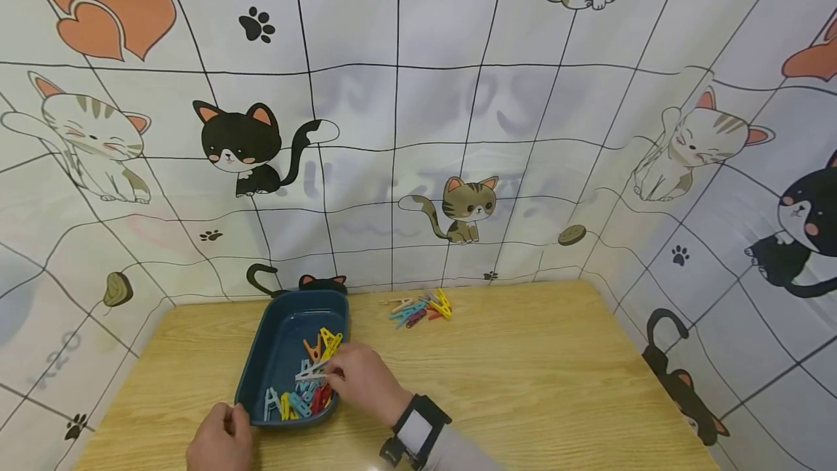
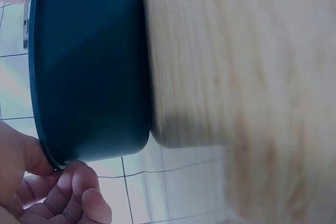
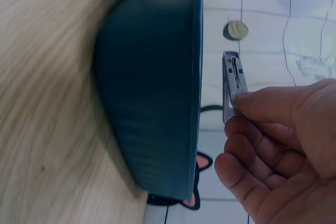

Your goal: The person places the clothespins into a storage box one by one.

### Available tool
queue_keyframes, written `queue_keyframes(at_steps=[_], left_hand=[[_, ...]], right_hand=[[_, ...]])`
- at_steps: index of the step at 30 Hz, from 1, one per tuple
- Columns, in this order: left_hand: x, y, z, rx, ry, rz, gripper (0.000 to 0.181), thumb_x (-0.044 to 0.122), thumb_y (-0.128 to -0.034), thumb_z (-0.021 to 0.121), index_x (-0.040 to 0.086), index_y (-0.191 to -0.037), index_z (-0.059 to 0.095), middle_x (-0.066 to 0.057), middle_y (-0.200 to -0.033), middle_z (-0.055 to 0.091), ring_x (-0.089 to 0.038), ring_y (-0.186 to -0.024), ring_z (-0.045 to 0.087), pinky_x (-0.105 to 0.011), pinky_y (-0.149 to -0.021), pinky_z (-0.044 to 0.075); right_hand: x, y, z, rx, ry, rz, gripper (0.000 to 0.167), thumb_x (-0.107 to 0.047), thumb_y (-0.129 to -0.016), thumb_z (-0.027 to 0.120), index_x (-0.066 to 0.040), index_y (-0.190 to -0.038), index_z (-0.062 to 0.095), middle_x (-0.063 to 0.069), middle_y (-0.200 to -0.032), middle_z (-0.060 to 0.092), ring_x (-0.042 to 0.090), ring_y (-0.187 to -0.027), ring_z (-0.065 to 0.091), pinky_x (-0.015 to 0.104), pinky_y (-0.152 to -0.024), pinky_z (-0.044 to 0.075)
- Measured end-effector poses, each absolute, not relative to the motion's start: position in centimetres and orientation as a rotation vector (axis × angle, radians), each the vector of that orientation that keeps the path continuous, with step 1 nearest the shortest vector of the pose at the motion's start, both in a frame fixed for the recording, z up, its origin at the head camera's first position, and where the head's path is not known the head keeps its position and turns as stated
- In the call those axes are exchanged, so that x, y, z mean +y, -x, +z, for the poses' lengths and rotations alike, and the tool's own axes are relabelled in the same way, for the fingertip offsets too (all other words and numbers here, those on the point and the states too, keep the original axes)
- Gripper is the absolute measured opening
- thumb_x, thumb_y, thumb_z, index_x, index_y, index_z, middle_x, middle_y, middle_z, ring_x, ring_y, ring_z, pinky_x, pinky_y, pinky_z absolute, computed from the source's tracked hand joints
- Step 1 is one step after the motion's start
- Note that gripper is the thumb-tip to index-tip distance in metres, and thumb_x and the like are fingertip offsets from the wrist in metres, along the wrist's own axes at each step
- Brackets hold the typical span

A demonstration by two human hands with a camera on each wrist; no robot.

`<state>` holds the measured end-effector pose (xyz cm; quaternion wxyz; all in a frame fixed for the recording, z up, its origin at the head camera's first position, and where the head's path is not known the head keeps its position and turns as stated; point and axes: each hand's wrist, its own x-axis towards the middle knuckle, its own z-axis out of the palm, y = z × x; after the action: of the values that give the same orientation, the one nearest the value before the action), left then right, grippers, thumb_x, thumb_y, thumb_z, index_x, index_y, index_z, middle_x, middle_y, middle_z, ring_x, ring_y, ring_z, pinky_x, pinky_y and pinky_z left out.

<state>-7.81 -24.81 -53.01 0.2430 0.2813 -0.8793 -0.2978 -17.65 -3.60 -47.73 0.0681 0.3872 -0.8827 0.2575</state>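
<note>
A dark blue plastic tray (image 1: 271, 336) stands on the wooden table with several coloured clothespins (image 1: 301, 404) inside, in yellow, blue, red, orange and white-grey. My left hand (image 1: 221, 438) pinches the tray's near left corner between thumb and fingers, as the left wrist view also shows. Over the tray's right rim, my right hand (image 1: 366, 382) pinches a grey-white clothespin (image 3: 231, 80) between thumb and index finger. In the right wrist view that clothespin is above the level of the rim, apart from the tray wall.
A small pile of mixed clothespins (image 1: 418, 309) lies on the table (image 1: 510, 369) behind and right of the tray. A cloth printed with cats and grid lines (image 1: 366, 107) rises behind the table and along both sides.
</note>
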Motion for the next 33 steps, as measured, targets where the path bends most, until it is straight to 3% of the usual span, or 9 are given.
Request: queue_keyframes(at_steps=[16, 33], left_hand=[[-24.8, 7.8, -52.8, -2.416, -0.778, -0.806, 0.027, 0.009, -0.0953, 0.056, 0.005, -0.069, 0.052, -0.005, -0.060, 0.048, -0.019, -0.054, 0.042, -0.033, -0.052, 0.032], [-24.8, 7.8, -53.0, -2.382, -0.760, -0.791, 0.028, 0.008, -0.0930, 0.058, 0.008, -0.066, 0.050, -0.003, -0.058, 0.047, -0.017, -0.052, 0.041, -0.033, -0.051, 0.032]], right_hand=[[-6.1, 16.7, -48.5, -2.546, -1.366, 0.542, 0.019, -0.012, -0.097, 0.069, -0.019, -0.083, 0.080, -0.011, -0.081, 0.072, 0.000, -0.082, 0.064, 0.012, -0.081, 0.048], [-6.5, 16.5, -48.7, -2.514, -1.417, 0.510, 0.017, -0.013, -0.096, 0.071, -0.019, -0.081, 0.078, -0.012, -0.077, 0.065, -0.004, -0.072, 0.052, 0.008, -0.071, 0.041]])
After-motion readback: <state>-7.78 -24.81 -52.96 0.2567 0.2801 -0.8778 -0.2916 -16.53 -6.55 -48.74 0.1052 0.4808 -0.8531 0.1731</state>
